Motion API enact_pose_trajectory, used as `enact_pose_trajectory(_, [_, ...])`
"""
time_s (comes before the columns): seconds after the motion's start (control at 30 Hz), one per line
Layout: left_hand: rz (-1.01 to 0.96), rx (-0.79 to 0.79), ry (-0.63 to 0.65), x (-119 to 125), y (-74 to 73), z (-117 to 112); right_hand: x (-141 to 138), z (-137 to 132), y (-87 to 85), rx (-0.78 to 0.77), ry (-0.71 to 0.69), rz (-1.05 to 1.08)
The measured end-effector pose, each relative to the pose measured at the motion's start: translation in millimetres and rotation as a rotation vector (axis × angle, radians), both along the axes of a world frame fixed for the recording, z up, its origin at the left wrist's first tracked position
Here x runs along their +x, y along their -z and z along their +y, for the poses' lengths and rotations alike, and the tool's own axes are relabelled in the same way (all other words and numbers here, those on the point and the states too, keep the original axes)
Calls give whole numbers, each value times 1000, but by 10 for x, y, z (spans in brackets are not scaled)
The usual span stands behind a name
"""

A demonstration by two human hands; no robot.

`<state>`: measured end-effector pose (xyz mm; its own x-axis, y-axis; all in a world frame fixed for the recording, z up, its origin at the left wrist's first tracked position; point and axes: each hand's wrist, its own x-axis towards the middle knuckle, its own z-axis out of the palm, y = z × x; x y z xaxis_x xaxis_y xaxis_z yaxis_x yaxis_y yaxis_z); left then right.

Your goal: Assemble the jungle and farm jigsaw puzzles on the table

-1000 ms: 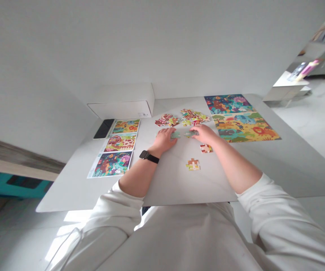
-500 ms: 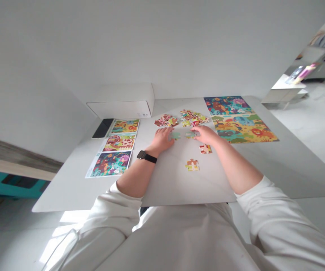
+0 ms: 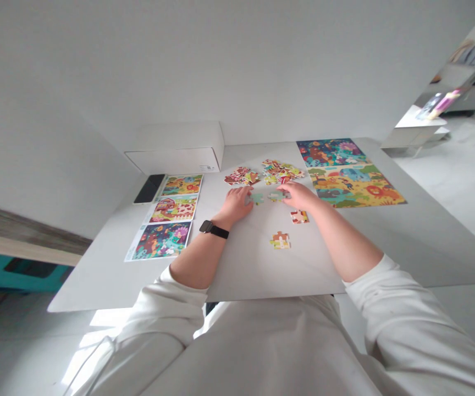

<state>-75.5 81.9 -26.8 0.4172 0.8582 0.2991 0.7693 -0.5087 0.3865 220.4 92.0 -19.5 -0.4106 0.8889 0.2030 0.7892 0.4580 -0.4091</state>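
My left hand (image 3: 236, 204) rests on the white table (image 3: 254, 269), its fingertips against a pale green jigsaw piece (image 3: 256, 198). My right hand (image 3: 300, 196) reaches in from the other side, its fingers on a green jigsaw piece (image 3: 277, 196). The two pieces lie flat, close together but apart. Two small joined clusters of pieces lie nearer me: a red and white one (image 3: 299, 216) and a yellow and orange one (image 3: 280, 240). Two heaps of loose pieces (image 3: 242, 176) (image 3: 281, 171) lie just beyond my hands. An assembled colourful animal jigsaw (image 3: 351, 188) lies to the right.
Several printed picture sheets (image 3: 173, 209) lie along the table's left side, with a black phone (image 3: 149, 188) beyond them. A white box (image 3: 175, 156) stands at the far edge. A black watch (image 3: 214, 229) is on my left wrist.
My hands and the two pieces stay nearly in place. The whole view has shifted slightly with my head.
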Motion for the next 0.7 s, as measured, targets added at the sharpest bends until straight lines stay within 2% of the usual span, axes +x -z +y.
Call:
enact_pose_trajectory(0.13, [-5,-3,2,3,-21,-10,-25,-31,-19,2,29,76])
enact_pose_trajectory(0.27, [-13,-17,18,30,-40,-37,-57,-17,-61,-62,44,228])
enact_pose_trajectory(0.5, [-41,-64,47,237,-55,-114,-65,64,-97,-159,85,484])
enact_pose_trajectory(0.7, [-49,81,80,332,-126,-195,-267,1,-63,-255,48,562])
